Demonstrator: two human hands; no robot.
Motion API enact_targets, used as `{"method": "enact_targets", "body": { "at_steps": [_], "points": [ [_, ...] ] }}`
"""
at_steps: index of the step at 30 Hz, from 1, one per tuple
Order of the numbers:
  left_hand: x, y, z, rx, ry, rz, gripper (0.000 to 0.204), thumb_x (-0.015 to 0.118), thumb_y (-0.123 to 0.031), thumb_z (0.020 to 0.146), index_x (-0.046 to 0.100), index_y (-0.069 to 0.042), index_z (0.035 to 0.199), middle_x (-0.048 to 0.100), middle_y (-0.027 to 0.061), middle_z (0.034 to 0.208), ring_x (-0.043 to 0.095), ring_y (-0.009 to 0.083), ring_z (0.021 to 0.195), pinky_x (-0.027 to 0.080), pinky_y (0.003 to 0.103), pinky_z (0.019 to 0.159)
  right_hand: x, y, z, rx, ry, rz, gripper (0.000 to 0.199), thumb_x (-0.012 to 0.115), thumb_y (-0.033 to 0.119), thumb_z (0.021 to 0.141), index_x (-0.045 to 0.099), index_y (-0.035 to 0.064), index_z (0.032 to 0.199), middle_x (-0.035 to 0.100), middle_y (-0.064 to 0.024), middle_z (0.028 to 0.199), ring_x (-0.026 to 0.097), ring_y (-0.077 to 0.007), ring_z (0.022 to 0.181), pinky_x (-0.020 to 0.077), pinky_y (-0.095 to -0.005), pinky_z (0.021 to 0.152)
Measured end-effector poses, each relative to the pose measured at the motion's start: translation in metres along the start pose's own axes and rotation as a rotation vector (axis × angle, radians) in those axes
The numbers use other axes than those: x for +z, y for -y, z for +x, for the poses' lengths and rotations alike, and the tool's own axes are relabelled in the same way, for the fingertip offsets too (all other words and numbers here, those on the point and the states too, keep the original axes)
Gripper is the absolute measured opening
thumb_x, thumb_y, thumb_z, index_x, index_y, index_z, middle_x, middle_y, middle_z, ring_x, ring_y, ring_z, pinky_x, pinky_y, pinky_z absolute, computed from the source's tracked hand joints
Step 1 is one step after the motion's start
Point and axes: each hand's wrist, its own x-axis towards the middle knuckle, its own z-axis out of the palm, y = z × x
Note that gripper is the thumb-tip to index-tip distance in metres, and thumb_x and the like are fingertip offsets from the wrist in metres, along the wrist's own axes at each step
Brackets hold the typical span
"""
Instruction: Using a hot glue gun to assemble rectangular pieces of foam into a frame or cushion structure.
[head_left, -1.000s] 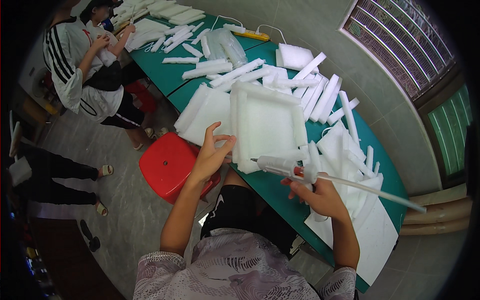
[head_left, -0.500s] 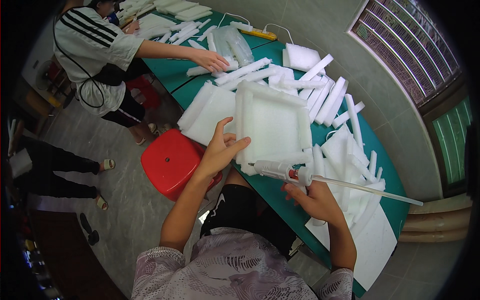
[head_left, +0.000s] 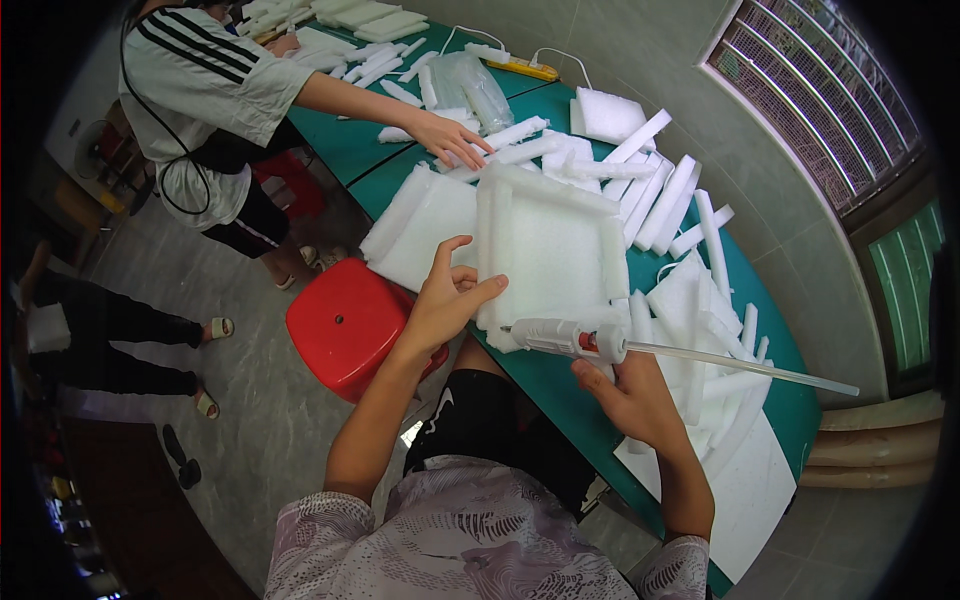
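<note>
A shallow white foam tray [head_left: 555, 240], with raised strips along its edges, leans toward me at the table's near side. My left hand [head_left: 450, 300] grips its left wall, thumb lying over the foam and the index finger sticking out. Some of those fingers are partly hidden. In my right hand [head_left: 630, 395] is a white hot glue gun [head_left: 565, 338], its nozzle pointing left along the tray's near edge. From the gun's back a long clear glue stick [head_left: 750, 367] extends to the right.
Loose foam strips [head_left: 670, 205] and offcuts cover much of the green table [head_left: 765, 300]. Another foam piece [head_left: 410, 235] lies left of the tray. Beside the table stands a red stool [head_left: 345, 325]. A co-worker's hand [head_left: 450, 138] reaches over foam strips at the far left.
The co-worker's hand has moved right over the foam strips. My hands, the tray and the glue gun stay nearly as they were; the whole view has shifted slightly.
</note>
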Motion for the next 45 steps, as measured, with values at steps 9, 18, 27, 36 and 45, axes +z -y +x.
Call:
{"method": "enact_targets", "body": {
  "at_steps": [9,18,27,36,45],
  "points": [
    [0.000,-0.006,0.000,-0.014,0.033,-0.048,0.064,0.070,-0.013,0.083,0.031,0.000,0.132,0.060,0.0043,0.079,0.054,0.0094,0.077,0.042,0.024,0.075,-0.006,0.012,0.001,0.021,-0.074,0.001,0.035,0.063,0.023,0.087,0.059,-0.0018,0.110,0.061,-0.0206,0.102,0.059,-0.0342,0.094,0.0444,-0.0399,0.086],
    [0.000,-0.001,0.003,-0.049,0.051,-0.126,0.074,0.072,-0.013,0.080,0.027,0.008,0.135,0.057,0.0060,0.081,0.055,0.0110,0.078,0.043,0.023,0.074,-0.004,0.005,-0.010,-0.100,-0.083,0.008,0.032,0.060,0.028,0.088,0.063,0.0000,0.103,0.064,-0.0210,0.080,0.063,-0.0363,0.074,0.0470,-0.0396,0.066],
    [0.000,-0.004,0.003,-0.071,0.119,-0.051,0.072,0.068,-0.014,0.084,0.026,0.007,0.139,0.061,0.0084,0.090,0.057,0.0129,0.086,0.043,0.027,0.083,-0.013,-0.015,-0.018,-0.130,-0.221,0.234,0.025,0.061,0.020,0.088,0.064,0.0002,0.101,0.066,-0.0160,0.085,0.064,-0.0323,0.076,0.0491,-0.0375,0.074],
    [0.002,-0.014,0.032,-0.094,0.102,-0.067,0.076,0.062,-0.032,0.090,0.019,-0.001,0.144,0.062,0.0149,0.104,0.055,0.0169,0.100,0.041,0.031,0.089,-0.030,-0.020,-0.028,0.068,-0.162,0.303,0.033,0.060,0.023,0.091,0.060,-0.0029,0.112,0.068,-0.0105,0.095,0.063,-0.0150,0.083,0.0522,-0.0276,0.063],
    [0.006,-0.013,0.034,-0.022,0.008,-0.205,0.067,0.063,-0.011,0.085,0.025,-0.002,0.139,0.062,0.0191,0.111,0.061,0.0213,0.100,0.048,0.035,0.088,-0.034,-0.036,-0.040,-0.075,-0.211,0.385,0.026,0.060,0.019,0.090,0.062,-0.0021,0.106,0.069,-0.0120,0.091,0.066,-0.0170,0.077,0.0514,-0.0297,0.068]
  ]
}}
